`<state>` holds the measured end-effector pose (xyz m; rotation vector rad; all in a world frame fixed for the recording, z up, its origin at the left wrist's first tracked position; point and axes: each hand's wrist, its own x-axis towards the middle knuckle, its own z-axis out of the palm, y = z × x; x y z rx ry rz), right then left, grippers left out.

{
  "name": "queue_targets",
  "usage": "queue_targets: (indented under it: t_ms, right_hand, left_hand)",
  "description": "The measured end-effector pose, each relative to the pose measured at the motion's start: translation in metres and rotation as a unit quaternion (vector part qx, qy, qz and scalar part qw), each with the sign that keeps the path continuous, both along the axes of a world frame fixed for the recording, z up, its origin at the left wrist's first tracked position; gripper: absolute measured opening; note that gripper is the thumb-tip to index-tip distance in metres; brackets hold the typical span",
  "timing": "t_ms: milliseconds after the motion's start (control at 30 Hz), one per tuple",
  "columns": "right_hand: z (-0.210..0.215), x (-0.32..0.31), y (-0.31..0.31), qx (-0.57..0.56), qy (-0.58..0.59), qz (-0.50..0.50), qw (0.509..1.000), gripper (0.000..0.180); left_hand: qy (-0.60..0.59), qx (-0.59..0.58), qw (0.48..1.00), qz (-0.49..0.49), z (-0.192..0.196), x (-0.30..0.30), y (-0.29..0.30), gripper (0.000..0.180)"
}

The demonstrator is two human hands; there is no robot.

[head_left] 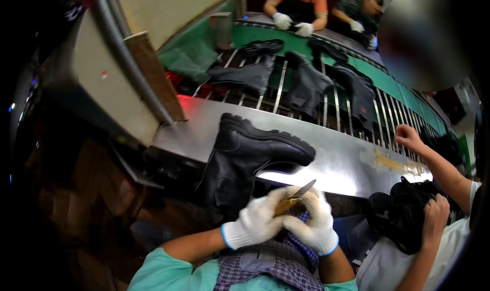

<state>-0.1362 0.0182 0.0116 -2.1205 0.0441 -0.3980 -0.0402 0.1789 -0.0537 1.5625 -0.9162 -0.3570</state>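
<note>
My left hand [258, 217] and my right hand [314, 222], both in white knit gloves with blue cuff edges, meet in front of my apron. Between them is a small knife, its pointed metal blade [306, 188] angled up to the right and its yellow-brown handle [286, 206] partly covered by the gloves. The fingers of both hands are closed around it. Just beyond my hands, a black boot [237, 161] lies on its side at the edge of a metal ledge [337, 161], its thick treaded sole facing away from me.
Past the ledge, several black boots [306, 84] lie on a conveyor of metal bars [279, 87]. At right, a co-worker's bare hands [435, 217] are by black footwear [395, 214]. Two gloved people work across the line. A pipe [130, 51] and board [153, 74] stand at left.
</note>
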Motion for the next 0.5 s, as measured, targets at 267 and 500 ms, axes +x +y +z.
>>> queue_targets:
  t_ms: [267,500]
  right_hand:
    - [-0.011,0.009,0.020,0.278,0.038,-0.132,0.951,0.034]
    - [0.025,0.058,0.004,-0.373,0.110,-0.125,0.913,0.043]
  left_hand:
    - [-0.125,0.168,0.958,-0.194,0.065,0.043,0.037,0.043]
    - [-0.434,0.243,0.867,-0.032,0.051,0.207,0.045,0.055]
